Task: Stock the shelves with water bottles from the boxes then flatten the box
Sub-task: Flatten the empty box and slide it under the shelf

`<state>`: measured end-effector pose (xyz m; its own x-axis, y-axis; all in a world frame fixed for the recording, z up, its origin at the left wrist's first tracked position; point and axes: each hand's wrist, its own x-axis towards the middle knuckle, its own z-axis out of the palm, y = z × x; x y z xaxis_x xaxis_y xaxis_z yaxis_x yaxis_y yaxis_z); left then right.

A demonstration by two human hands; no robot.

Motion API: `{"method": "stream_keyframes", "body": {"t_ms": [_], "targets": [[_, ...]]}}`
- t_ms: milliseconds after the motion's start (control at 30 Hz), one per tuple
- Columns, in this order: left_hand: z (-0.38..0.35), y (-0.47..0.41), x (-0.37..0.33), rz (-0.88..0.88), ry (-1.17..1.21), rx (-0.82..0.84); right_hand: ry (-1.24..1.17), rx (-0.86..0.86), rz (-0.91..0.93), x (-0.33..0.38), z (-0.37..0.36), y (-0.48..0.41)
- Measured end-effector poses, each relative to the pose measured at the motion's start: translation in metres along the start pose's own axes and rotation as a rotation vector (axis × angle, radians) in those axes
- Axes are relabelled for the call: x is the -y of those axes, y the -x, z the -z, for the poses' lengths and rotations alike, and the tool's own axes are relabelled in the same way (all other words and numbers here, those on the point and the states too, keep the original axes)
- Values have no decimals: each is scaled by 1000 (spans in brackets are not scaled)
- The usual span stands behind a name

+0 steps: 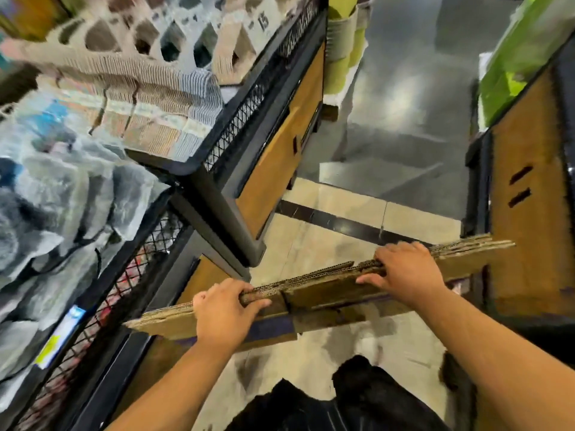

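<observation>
Both hands, left hand (224, 309) and right hand (404, 272), curl their fingers over the upper edge of the flattened box (326, 292), held on edge above the tiled floor (311, 237), its long axis rising from lower left to upper right, brown, worn, corrugated layers showing, purple-banded below.

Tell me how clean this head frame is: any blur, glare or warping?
Head view: left hand, right hand and flattened box fairly sharp; goods in the wire bins smeared by blur; glare patch on the grey floor; wide-angle bends their frames.
</observation>
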<state>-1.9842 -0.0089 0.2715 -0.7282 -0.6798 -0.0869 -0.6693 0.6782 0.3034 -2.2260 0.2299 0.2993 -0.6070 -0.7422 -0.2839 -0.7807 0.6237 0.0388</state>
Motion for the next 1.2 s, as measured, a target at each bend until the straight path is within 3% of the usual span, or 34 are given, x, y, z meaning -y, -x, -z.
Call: {"method": "stream_keyframes", "body": {"t_ms": [300, 467, 700, 1000, 1200], "targets": [[-29, -100, -95, 264, 36, -55, 78, -39, 199, -104, 46, -168], [-56, -170, -104, 353, 101, -87, 142, 20, 273, -120, 53, -271], [-86, -268, -103, 466, 123, -4, 186, 64, 357, -128, 51, -392], [-141, -347, -89, 624, 133, 131, 238, 135, 516, -125, 7, -522], [-218, -377, -68, 762, 184, 87, 293, 186, 661, -107, -57, -605]]}}
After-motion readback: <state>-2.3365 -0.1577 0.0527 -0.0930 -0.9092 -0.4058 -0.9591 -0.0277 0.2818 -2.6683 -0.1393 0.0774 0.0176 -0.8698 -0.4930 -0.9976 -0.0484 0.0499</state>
